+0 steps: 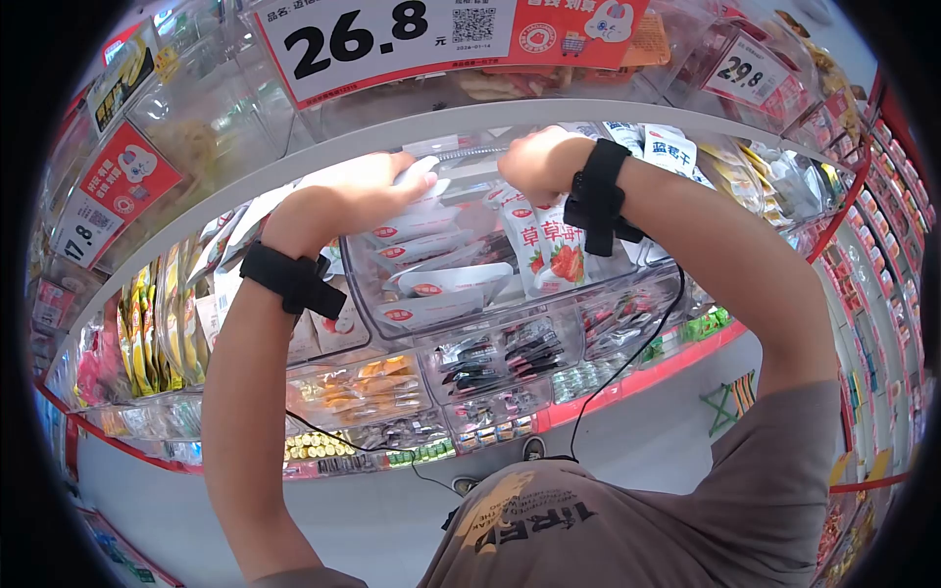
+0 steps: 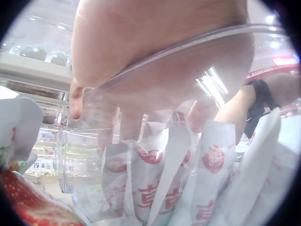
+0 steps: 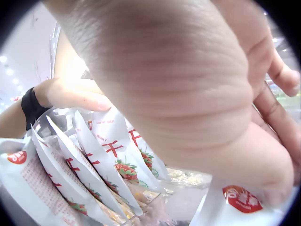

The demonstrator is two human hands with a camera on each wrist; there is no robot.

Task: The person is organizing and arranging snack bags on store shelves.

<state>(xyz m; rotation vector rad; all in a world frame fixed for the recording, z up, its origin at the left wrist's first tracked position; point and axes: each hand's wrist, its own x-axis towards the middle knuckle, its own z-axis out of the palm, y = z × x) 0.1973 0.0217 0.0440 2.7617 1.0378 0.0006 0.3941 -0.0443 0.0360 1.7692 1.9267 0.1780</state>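
My left hand [image 1: 358, 191] reaches over a clear bin [image 1: 377, 328] of white dried-strawberry bags [image 1: 431, 309]. Its thumb and fingers pinch the top of one upright bag [image 3: 106, 127]; in the left wrist view, its fingers [image 2: 131, 125] show through the bin's clear wall. At the bin's right side, my right hand [image 1: 549, 167] has its thumb and fingers at the top of another dried-strawberry bag [image 1: 554, 250], whose front shows red lettering and a strawberry. In the right wrist view, the thumb presses on a white bag [image 3: 235, 202] with a red logo.
A white shelf edge [image 1: 470, 132] with a large price sign [image 1: 392, 44] runs just above both hands. Yellow snack bags [image 1: 152, 333] stand left, blueberry bags [image 1: 669, 147] right. Lower bins hold orange packs [image 1: 368, 382] and black packs [image 1: 500, 358]. A black cable [image 1: 627, 363] hangs from the right wrist.
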